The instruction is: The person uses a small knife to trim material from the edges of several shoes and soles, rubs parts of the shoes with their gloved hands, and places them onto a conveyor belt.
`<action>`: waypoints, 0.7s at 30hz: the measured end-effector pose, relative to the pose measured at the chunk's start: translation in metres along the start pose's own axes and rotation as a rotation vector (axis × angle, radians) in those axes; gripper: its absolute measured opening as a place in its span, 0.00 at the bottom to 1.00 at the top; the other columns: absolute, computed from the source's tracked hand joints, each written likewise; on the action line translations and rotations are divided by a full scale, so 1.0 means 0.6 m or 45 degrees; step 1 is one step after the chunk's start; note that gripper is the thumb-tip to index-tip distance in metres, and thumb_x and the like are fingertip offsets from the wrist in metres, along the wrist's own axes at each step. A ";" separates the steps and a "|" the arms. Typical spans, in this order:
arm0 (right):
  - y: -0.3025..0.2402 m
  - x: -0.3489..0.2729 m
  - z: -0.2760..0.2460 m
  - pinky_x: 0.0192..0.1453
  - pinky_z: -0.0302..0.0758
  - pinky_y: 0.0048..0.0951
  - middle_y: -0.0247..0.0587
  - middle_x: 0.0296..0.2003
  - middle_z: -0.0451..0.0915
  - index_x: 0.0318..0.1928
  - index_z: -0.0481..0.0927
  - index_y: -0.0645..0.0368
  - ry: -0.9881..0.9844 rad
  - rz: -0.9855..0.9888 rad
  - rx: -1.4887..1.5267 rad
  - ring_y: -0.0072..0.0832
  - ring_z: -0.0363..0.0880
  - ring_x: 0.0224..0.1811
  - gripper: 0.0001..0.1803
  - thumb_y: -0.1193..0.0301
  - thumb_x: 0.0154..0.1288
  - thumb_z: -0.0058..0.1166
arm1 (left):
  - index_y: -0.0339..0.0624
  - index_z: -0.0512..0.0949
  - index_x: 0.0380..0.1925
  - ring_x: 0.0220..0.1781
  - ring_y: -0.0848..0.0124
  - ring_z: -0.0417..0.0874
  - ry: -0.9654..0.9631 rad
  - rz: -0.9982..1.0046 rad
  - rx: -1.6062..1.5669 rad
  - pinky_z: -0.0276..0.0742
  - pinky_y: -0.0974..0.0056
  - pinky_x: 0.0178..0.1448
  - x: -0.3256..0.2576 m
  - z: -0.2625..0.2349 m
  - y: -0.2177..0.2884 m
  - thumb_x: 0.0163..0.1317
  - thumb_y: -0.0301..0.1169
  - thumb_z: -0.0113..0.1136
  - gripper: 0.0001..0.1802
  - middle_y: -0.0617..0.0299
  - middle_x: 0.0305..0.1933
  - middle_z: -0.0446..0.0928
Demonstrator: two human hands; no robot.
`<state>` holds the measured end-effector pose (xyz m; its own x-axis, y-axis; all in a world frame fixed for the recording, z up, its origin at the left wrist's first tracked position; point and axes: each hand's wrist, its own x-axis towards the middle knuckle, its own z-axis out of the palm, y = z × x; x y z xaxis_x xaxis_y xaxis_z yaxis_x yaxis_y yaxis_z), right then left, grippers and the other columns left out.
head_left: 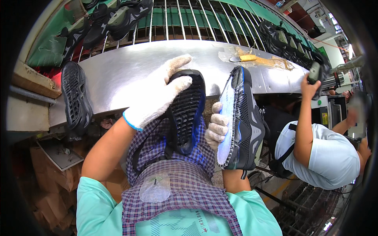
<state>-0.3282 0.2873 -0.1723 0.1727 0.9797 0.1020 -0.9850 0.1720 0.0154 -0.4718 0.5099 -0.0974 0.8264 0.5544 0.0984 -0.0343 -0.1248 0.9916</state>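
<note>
My left hand (155,94), in a white knit glove with a blue cuff edge, is closed on a black shoe sole (188,110). The sole stands upright over my lap, its ridged, pocketed face turned toward me. To its right, a black and grey shoe upper (246,126) hangs toe up, its white stitched underside facing the sole. The gloved fingers of my right hand (217,128) wrap around that upper from its underside. Sole and upper are apart. A second black sole (75,94) rests at the left end of the metal bench (114,70).
A yellow-handled tool (248,58) lies on taped brown paper on the bench. Behind runs a rack of metal rods (193,23), with black shoes (118,21) at left and more shoes (281,37) at right. A co-worker (327,153) at right holds a shoe. Cardboard boxes (51,185) stand lower left.
</note>
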 end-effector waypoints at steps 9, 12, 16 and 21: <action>-0.027 0.004 0.007 0.49 0.86 0.46 0.47 0.43 0.83 0.72 0.67 0.61 0.026 0.098 -0.183 0.45 0.89 0.47 0.40 0.47 0.75 0.65 | 0.39 0.74 0.75 0.76 0.60 0.77 -0.104 0.126 0.052 0.67 0.56 0.83 -0.013 0.009 -0.038 0.75 0.26 0.60 0.29 0.50 0.73 0.79; -0.023 -0.006 0.022 0.51 0.86 0.49 0.51 0.47 0.84 0.69 0.73 0.61 0.392 0.023 -0.427 0.48 0.87 0.48 0.39 0.42 0.75 0.58 | 0.40 0.77 0.72 0.75 0.61 0.78 -0.165 0.050 0.064 0.69 0.56 0.82 -0.024 -0.002 -0.025 0.76 0.28 0.60 0.26 0.52 0.72 0.80; 0.003 -0.041 -0.023 0.57 0.84 0.55 0.58 0.52 0.84 0.69 0.77 0.62 0.694 0.039 -0.332 0.54 0.84 0.52 0.60 0.19 0.58 0.50 | 0.38 0.78 0.69 0.73 0.63 0.79 -0.212 0.043 -0.141 0.70 0.55 0.81 -0.014 0.009 -0.047 0.80 0.30 0.57 0.21 0.54 0.70 0.81; 0.051 -0.074 -0.098 0.77 0.77 0.45 0.60 0.71 0.77 0.80 0.65 0.67 0.767 -0.139 -0.622 0.45 0.80 0.71 0.52 0.32 0.80 0.42 | 0.33 0.77 0.71 0.76 0.60 0.78 -0.172 0.165 -0.014 0.70 0.55 0.82 -0.025 0.006 -0.019 0.83 0.30 0.54 0.22 0.48 0.73 0.79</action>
<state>-0.3660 0.2554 -0.2351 0.3777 0.8176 -0.4345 -0.8738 0.1596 -0.4593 -0.4818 0.5000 -0.1102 0.8825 0.4189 0.2136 -0.1506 -0.1786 0.9723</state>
